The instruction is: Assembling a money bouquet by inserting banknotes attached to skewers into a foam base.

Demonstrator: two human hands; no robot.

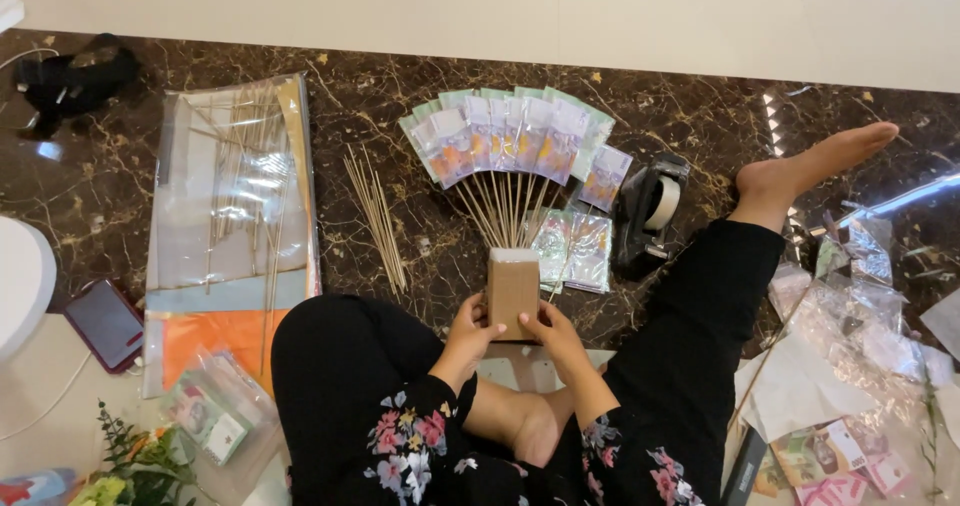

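A small brown cardboard box (513, 291) is held upright; a dark phone screen (104, 324) lies far left of the box, and clear plastic packets (210, 416) lie at lower left.

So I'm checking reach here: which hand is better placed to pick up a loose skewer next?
Probably the left hand. The loose skewers lie on the floor to the left of the brown box; the right hand would have to cross it.
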